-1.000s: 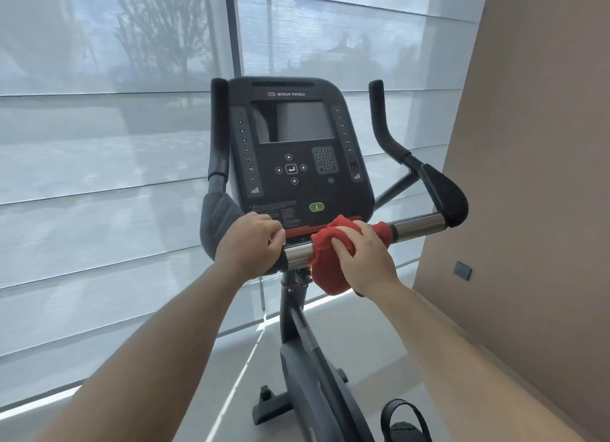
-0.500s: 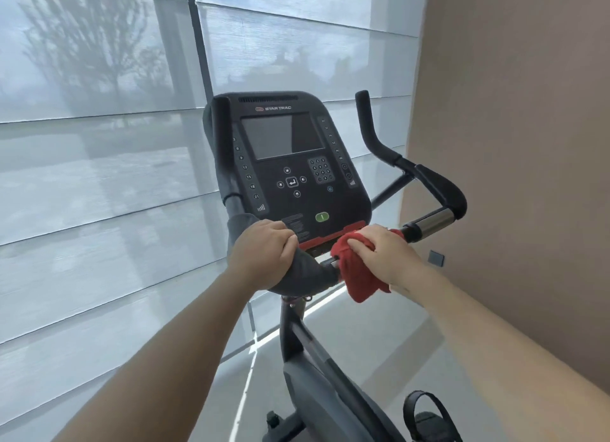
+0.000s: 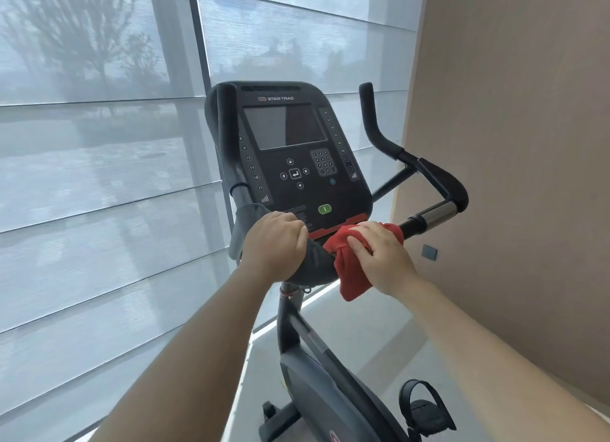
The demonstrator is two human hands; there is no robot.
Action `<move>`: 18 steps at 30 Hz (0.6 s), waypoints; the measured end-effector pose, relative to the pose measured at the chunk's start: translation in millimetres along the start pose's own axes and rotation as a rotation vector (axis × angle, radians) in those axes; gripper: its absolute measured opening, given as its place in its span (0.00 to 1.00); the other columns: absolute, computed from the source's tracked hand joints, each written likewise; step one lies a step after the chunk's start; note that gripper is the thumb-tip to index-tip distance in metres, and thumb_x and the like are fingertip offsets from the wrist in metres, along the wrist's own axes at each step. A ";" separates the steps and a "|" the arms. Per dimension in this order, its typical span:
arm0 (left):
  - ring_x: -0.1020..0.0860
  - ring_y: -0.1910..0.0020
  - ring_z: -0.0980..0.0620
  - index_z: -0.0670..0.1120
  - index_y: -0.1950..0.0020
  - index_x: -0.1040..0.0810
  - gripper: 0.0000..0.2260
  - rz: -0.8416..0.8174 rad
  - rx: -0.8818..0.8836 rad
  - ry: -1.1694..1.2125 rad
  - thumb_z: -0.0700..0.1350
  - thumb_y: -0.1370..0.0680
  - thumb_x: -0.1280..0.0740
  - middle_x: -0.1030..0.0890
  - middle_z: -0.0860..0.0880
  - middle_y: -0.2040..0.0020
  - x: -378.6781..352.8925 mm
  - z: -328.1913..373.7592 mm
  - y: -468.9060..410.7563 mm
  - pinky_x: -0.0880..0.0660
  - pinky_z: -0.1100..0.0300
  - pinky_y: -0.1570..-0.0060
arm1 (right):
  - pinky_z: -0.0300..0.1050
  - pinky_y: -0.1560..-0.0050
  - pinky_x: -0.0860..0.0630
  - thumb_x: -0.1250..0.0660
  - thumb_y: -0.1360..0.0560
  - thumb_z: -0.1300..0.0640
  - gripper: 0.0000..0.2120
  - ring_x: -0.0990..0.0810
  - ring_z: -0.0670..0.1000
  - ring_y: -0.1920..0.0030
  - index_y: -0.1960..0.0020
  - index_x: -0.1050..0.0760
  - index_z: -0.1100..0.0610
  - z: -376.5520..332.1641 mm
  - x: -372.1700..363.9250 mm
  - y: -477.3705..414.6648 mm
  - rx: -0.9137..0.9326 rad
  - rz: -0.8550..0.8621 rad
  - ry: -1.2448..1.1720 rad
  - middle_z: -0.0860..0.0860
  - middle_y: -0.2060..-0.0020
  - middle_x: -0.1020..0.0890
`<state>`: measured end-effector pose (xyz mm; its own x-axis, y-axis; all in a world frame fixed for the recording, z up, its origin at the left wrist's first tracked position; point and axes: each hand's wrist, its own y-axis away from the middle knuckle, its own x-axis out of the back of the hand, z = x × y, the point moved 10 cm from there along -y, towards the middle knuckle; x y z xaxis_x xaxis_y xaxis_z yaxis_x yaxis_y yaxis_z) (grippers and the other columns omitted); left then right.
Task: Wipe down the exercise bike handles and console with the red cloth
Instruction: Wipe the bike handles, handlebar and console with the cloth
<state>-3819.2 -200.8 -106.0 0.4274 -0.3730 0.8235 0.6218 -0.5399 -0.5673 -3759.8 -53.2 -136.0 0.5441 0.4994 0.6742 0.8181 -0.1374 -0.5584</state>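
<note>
The exercise bike's black console (image 3: 290,158) stands in front of me, screen dark. My left hand (image 3: 274,245) grips the padded left part of the handlebar (image 3: 315,260). My right hand (image 3: 383,257) presses the red cloth (image 3: 351,273) around the bar just right of centre, below the console's red strip. The cloth's loose end hangs under the bar. To the right the bar shows a chrome section (image 3: 437,214) and a black padded grip (image 3: 445,184) that curves up into the right horn (image 3: 371,118). The left upright handle (image 3: 227,138) partly covers the console's left edge.
A large window with translucent blinds (image 3: 99,177) fills the left and back. A beige wall (image 3: 511,177) with a small dark plate (image 3: 429,252) stands close on the right. Below are the bike's frame (image 3: 317,375) and a strapped pedal (image 3: 422,405) over a pale floor.
My view has swung to the left of the bike. My right hand with the cloth has stayed on the bar near the centre, covering the chrome beside my left hand. The left hand keeps its grip.
</note>
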 end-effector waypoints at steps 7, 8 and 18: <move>0.25 0.55 0.50 0.47 0.60 0.19 0.25 -0.008 0.013 0.015 0.50 0.25 0.56 0.20 0.51 0.57 0.8 -2.2 -2.6 0.29 0.56 0.52 | 0.29 0.40 0.39 0.42 0.23 0.43 0.20 0.34 0.41 0.37 0.32 0.34 0.43 4.9 -5.4 29.3 0.263 -0.054 -0.042 0.45 0.34 0.32; 0.25 0.54 0.50 0.47 0.59 0.19 0.23 -0.017 0.026 0.006 0.49 0.25 0.54 0.20 0.51 0.57 0.2 -2.2 -2.5 0.29 0.56 0.52 | 0.29 0.39 0.39 0.40 0.24 0.43 0.21 0.34 0.41 0.38 0.32 0.33 0.44 6.1 -2.7 26.9 0.293 -0.063 -0.018 0.46 0.34 0.30; 0.25 0.51 0.49 0.47 0.60 0.22 0.20 -0.058 0.090 -0.020 0.50 0.24 0.53 0.22 0.51 0.57 -5.5 -1.6 -2.3 0.30 0.56 0.51 | 0.47 0.39 0.31 0.33 0.28 0.49 0.24 0.30 0.48 0.38 0.34 0.35 0.40 76.5 32.4 -3.8 0.220 -0.109 -0.053 0.44 0.36 0.29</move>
<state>-3824.1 -198.8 -109.2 0.4015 -0.3278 0.8552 0.7020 -0.4896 -0.5172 -3759.5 29.0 -149.0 0.4397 0.5461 0.7130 0.8077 0.1066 -0.5798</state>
